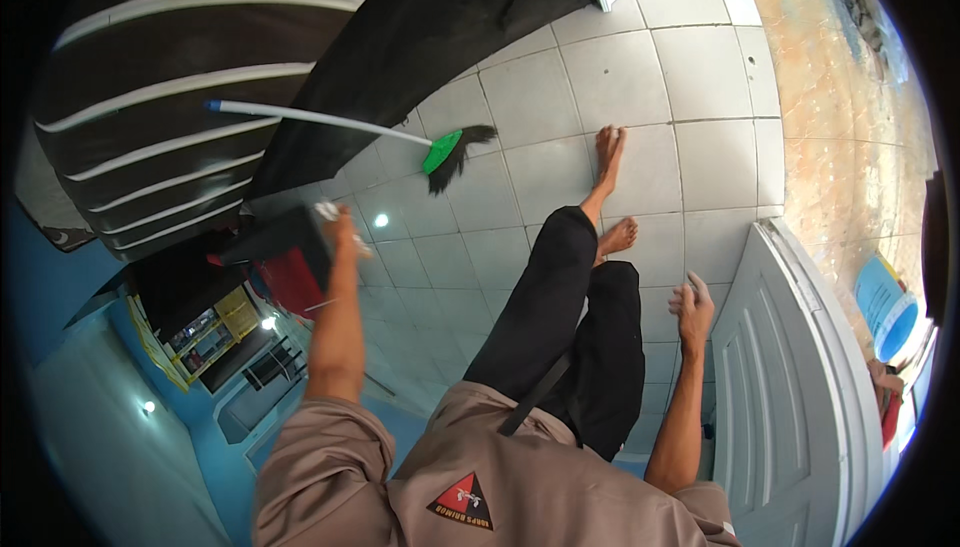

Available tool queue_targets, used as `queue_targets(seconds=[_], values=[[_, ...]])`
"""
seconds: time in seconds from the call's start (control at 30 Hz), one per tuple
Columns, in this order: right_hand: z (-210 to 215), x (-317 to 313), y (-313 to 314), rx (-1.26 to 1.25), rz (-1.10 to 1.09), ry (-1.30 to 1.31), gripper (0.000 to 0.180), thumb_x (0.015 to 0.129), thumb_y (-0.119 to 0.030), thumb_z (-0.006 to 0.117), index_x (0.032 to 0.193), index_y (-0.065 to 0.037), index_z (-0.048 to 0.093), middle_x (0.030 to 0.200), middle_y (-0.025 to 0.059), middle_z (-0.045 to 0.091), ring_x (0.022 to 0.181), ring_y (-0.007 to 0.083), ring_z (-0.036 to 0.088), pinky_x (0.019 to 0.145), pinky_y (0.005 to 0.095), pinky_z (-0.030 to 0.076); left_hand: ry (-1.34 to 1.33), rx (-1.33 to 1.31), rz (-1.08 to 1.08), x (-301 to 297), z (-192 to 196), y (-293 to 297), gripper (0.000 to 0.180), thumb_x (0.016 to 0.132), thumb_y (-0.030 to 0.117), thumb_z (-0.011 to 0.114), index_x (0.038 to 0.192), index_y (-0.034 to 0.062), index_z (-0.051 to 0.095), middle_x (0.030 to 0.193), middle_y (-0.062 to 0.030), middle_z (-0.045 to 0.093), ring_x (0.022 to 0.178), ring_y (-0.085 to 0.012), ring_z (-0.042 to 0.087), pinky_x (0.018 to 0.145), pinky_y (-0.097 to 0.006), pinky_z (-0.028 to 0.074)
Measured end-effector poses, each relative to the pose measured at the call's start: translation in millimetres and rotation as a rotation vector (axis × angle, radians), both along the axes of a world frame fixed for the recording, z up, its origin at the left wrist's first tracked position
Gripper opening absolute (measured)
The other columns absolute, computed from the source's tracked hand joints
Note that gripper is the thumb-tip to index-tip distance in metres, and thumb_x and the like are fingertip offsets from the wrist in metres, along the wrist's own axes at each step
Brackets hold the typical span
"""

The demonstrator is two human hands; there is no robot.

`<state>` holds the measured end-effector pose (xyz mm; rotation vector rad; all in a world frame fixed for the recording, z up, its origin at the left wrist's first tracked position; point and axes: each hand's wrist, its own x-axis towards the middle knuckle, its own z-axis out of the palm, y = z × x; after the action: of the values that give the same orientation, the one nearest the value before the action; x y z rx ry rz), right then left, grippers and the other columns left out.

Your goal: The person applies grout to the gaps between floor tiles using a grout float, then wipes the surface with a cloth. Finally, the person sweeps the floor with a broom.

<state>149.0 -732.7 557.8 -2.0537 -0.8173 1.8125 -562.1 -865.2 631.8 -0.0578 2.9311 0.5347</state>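
My left hand (343,230) is stretched out ahead on the left, closed around a crumpled white thing (327,211). Motion blur hides whether that thing is cloth or paper. Lower on the right, my right hand (692,309) hangs with its fingers apart, holding nothing, near a white panelled door (790,377). A broom (441,153) with a green head, black bristles and a white handle lies beyond my left hand. Its handle extends left across dark furniture with pale stripes (190,77), and its bristles reach over the floor tiles.
My bare feet (612,197) are on white floor tiles (640,77). Beyond the doorway on the right, an orange-toned floor (820,127) holds a blue bucket (887,309). A red and black object (292,282), partly blurred, is beside my left forearm.
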Motion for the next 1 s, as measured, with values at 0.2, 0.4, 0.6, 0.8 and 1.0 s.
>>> queue_targets(seconds=[0.2, 0.4, 0.6, 0.8, 1.0], values=[[-10, 133, -251, -0.293, 0.281, -0.214, 0.021, 0.100, -0.016, 0.060, 0.108, 0.003, 0.064, 0.073, 0.0098, 0.066, 0.055, 0.0178, 0.063, 0.048, 0.0322, 0.051, 0.113, 0.387, -0.071, -132, 26, 37, 0.063, 0.080, 0.030, 0.090, 0.128, -0.0015, 0.064, 0.099, -0.0105, 0.069, 0.062, -0.0190, 0.060, 0.056, -0.034, 0.051], [3, 75, -325, -0.470, 0.423, -0.290, 0.032, 0.097, -0.015, 0.062, 0.121, 0.005, 0.067, 0.073, 0.0124, 0.068, 0.056, 0.0196, 0.066, 0.049, 0.0344, 0.054, 0.087, 0.603, -0.154, -173, -18, 137, 0.073, 0.076, 0.030, 0.095, 0.134, -0.0002, 0.062, 0.109, -0.0123, 0.070, 0.072, -0.0196, 0.064, 0.060, -0.033, 0.052], [-41, -83, -263, -0.077, 0.306, -0.303, 0.034, 0.101, -0.020, 0.060, 0.125, 0.003, 0.067, 0.089, 0.0183, 0.071, 0.071, 0.0183, 0.070, 0.060, 0.0304, 0.054, 0.077, 0.718, -0.367, -200, -32, 165, 0.032, 0.087, 0.025, 0.084, 0.103, -0.0001, 0.073, 0.084, -0.0044, 0.075, 0.082, -0.0176, 0.071, 0.069, -0.032, 0.054], [7, -393, -247, -0.229, 0.281, 0.384, 0.051, 0.110, -0.039, 0.052, 0.140, 0.001, 0.060, 0.106, 0.0147, 0.074, 0.091, 0.0194, 0.072, 0.080, 0.0333, 0.059, 0.041, 0.581, -0.967, -67, 18, -61, 0.011, 0.097, 0.012, 0.072, 0.104, 0.0039, 0.067, 0.100, -0.0075, 0.070, 0.088, -0.0134, 0.066, 0.077, -0.030, 0.056], [72, -639, -290, -0.752, 0.292, 0.883, 0.067, 0.105, -0.045, 0.059, 0.140, 0.010, 0.047, 0.122, 0.0235, 0.069, 0.115, 0.0331, 0.067, 0.093, 0.0456, 0.057, -0.030, 0.349, -1.121, 6, 122, -290, 0.029, 0.089, 0.006, 0.076, 0.115, 0.0045, 0.062, 0.118, -0.0188, 0.067, 0.107, -0.0333, 0.069, 0.079, -0.040, 0.060]])
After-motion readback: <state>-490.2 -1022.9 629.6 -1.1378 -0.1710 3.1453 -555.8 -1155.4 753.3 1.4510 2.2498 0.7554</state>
